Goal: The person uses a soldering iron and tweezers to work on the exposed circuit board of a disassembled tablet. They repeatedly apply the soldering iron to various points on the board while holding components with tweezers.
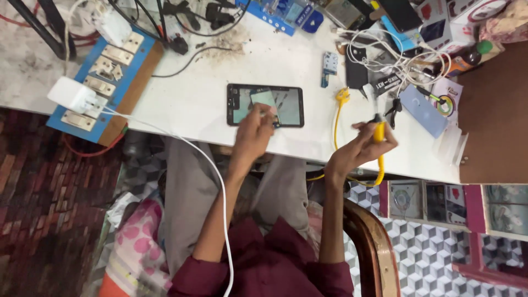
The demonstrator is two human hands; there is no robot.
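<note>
White surface (275,60) carries clutter: a blue switchboard (104,82) at my far left with a white charger (71,94) plugged in, tangled white cables (396,60) and small boxes at the right. I see a dark phone (265,105) lying flat near the front edge. My left hand (254,132) rests fingertips on its screen, half curled. My right hand (366,146) is clenched around a yellow-handled tool (379,132), beside the phone
</note>
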